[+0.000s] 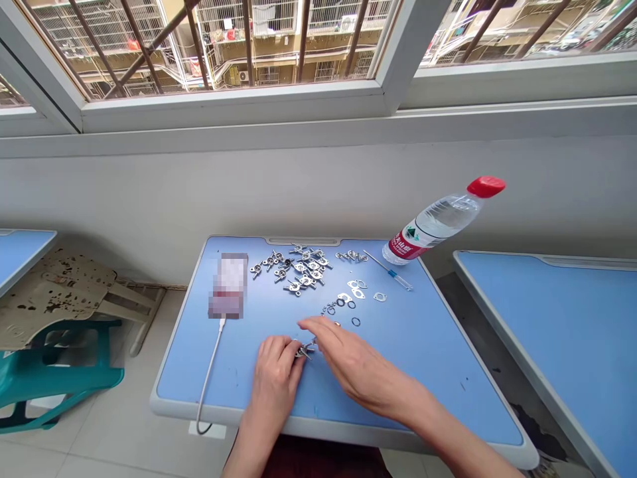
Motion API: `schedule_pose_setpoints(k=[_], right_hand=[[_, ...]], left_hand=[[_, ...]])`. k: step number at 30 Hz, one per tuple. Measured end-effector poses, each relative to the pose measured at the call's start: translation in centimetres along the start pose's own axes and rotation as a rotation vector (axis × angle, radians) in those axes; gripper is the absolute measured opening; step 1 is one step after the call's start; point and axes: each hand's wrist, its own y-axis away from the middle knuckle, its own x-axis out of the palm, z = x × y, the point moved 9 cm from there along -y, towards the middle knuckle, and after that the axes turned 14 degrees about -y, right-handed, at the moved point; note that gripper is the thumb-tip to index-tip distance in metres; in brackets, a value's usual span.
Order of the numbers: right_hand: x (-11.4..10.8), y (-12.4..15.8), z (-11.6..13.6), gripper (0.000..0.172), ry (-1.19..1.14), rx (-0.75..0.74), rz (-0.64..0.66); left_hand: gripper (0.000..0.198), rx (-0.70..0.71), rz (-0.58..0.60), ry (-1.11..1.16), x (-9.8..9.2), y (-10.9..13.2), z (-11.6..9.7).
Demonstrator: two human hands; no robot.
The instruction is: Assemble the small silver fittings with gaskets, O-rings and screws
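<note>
Two hands work: left hand [273,378] grip pinches the metal part [304,349], at nine o'clock of the right hand [354,364], grip unclear.

Desk [408,345]: smooth matt blue plastic. Small parts [298,269]: shiny bare metal. Bottle [438,222]: clear glossy plastic, red cap. Stool [60,372]: glossy teal plastic.

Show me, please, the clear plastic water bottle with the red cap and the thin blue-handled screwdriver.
Clear plastic water bottle with red cap [440,221], head view, clear body.
Thin blue-handled screwdriver [401,279], head view, handle.
</note>
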Motion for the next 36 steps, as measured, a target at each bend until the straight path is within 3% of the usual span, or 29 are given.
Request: schedule_pose_setpoints(k=[5, 9, 11, 17, 20, 22, 27, 30, 33, 36], right_hand=[[-0.7, -0.3, -0.1, 0.020, 0.066, -0.047, -0.109], [-0.3, -0.5, -0.5, 0.023, -0.036, 0.046, 0.007], [0.0, -0.5, -0.1, 0.025, -0.101, 0.024, 0.031], [-1.2, -0.4, 0.3, 0.020, -0.076, -0.093, -0.214], [-2.8, 0.1, -0.9, 0.017, -0.124, 0.015, -0.326], [-3.1, 0.7, -2.1, 0.017, -0.170, 0.146, -0.328], [-0.7, 1.4, -4.5, 0.018, -0.427, 0.309, -0.222], [0.1, 1.5, -5.9, 0.019, -0.568, 0.341, -0.249], [-1.4, 2.0, -7.3, 0.021, -0.532, 0.363, -0.378], [-3.7, 3.0, -8.0, 0.024, -0.457, 0.369, -0.475]], left_hand=[[0.016, 0.005, 0.004, -0.012, 0.1, 0.0, -0.1], [0.017, -0.004, 0.007, -0.009, 0.0, 0.0, 0.0], [0.018, -0.003, 0.014, -0.005, 0.0, 0.1, 0.0], [0.018, 0.004, -0.002, -0.043, -0.1, 0.0, -0.1], [0.017, 0.008, -0.010, -0.097, -0.2, 0.0, -0.2], [0.016, 0.007, -0.031, -0.131, -0.5, 0.0, -0.3], [0.036, -0.016, -0.063, 0.008, -1.1, 0.6, -0.2], [0.030, -0.044, -0.016, 0.163, -1.3, 0.9, 0.0], [0.026, -0.051, 0.043, 0.167, -1.7, 0.4, 0.1], [0.035, 0.009, 0.165, 0.121, -1.6, -0.6, -0.1]])
